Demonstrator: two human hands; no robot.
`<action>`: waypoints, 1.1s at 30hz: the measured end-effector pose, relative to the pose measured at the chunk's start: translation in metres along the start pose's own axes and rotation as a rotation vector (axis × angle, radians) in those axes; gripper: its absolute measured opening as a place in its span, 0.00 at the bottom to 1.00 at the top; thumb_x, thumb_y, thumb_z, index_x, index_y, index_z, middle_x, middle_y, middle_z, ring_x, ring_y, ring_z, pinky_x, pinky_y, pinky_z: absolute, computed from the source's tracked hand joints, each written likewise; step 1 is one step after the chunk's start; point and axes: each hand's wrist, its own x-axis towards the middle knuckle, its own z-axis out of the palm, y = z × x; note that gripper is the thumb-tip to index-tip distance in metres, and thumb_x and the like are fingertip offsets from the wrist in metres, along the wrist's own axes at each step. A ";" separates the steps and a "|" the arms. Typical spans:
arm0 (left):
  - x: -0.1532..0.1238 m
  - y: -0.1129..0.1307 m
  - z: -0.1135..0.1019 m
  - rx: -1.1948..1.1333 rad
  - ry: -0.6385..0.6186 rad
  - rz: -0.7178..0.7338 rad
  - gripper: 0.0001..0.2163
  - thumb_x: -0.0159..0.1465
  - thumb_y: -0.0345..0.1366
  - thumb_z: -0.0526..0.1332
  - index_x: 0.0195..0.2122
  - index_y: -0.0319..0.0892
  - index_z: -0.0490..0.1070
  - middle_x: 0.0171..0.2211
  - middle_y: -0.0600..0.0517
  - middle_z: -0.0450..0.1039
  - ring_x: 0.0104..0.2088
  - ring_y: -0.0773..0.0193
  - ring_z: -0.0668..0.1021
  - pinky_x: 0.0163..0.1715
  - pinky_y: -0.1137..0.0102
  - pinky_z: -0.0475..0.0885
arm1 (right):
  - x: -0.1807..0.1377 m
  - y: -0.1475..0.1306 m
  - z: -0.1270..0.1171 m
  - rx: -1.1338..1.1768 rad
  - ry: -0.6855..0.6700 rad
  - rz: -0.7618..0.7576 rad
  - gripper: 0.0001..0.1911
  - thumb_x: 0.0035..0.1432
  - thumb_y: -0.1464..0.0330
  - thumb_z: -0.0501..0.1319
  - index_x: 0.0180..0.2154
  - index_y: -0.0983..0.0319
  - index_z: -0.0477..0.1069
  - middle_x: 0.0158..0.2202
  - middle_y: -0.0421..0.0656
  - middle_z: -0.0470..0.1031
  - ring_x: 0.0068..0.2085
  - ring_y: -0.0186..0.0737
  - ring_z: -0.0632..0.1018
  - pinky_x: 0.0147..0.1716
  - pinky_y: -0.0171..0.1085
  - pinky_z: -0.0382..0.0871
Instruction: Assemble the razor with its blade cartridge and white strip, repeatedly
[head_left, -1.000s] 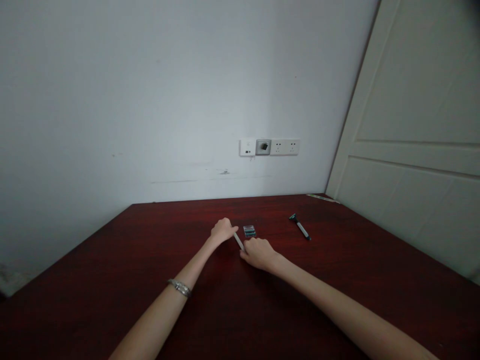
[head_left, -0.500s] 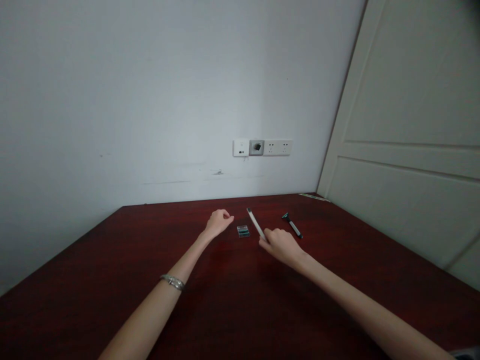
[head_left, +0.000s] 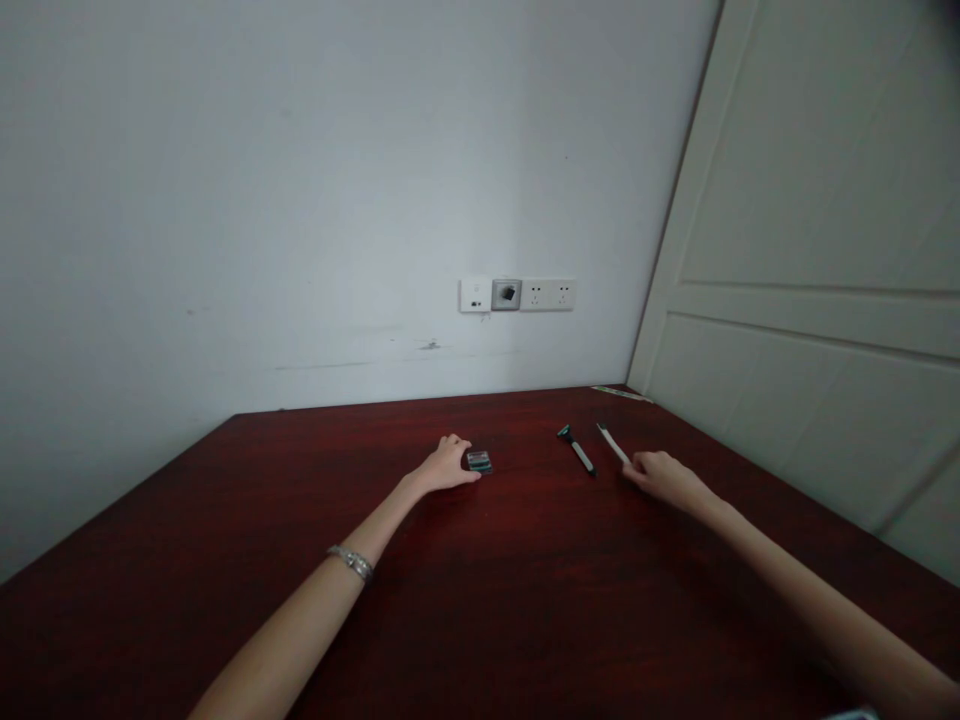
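On the dark red table, a small clear case [head_left: 479, 462] with dark green strips inside, perhaps razor cartridges, lies flat. My left hand [head_left: 444, 465] is at its left side, thumb by the near edge and fingers by the far edge, spread apart; whether they touch it I cannot tell. A slim white handle [head_left: 615, 445] with a dark tip points away and left from my right hand [head_left: 660, 476], whose fingers are closed on its near end. Between the hands rests a razor [head_left: 577, 450] with a grey and black handle, its head toward the wall.
The red-brown tabletop [head_left: 465, 600] reaches back to a white wall [head_left: 300, 200] carrying a row of sockets [head_left: 547, 294]. A pale panelled door [head_left: 810, 250] borders the right side. A thin strip [head_left: 621, 393] lies in the far right corner.
My right hand has moved right with the white handle, past the razor. My left hand has opened and moved in to the left side of the clear case.
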 end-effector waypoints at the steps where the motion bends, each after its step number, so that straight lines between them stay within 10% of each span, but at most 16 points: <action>1: 0.001 -0.001 0.000 0.001 -0.007 0.003 0.29 0.49 0.49 0.62 0.50 0.37 0.66 0.46 0.42 0.64 0.48 0.51 0.66 0.48 0.63 0.64 | 0.002 0.001 0.001 0.010 -0.013 -0.014 0.17 0.57 0.60 0.50 0.26 0.63 0.68 0.30 0.50 0.74 0.31 0.42 0.75 0.24 0.34 0.56; 22: 0.004 -0.013 0.006 -0.034 -0.001 0.018 0.23 0.51 0.51 0.62 0.42 0.39 0.72 0.40 0.44 0.67 0.43 0.54 0.68 0.43 0.65 0.64 | 0.014 0.002 0.008 0.013 -0.098 -0.138 0.22 0.58 0.53 0.48 0.26 0.62 0.67 0.30 0.49 0.75 0.31 0.43 0.76 0.25 0.35 0.59; 33: 0.004 0.007 0.005 -0.111 0.098 0.034 0.20 0.48 0.47 0.65 0.38 0.38 0.73 0.39 0.46 0.68 0.41 0.57 0.70 0.43 0.66 0.65 | 0.005 -0.005 -0.023 0.035 0.069 -0.182 0.18 0.57 0.54 0.50 0.30 0.60 0.68 0.31 0.46 0.74 0.32 0.43 0.75 0.27 0.35 0.61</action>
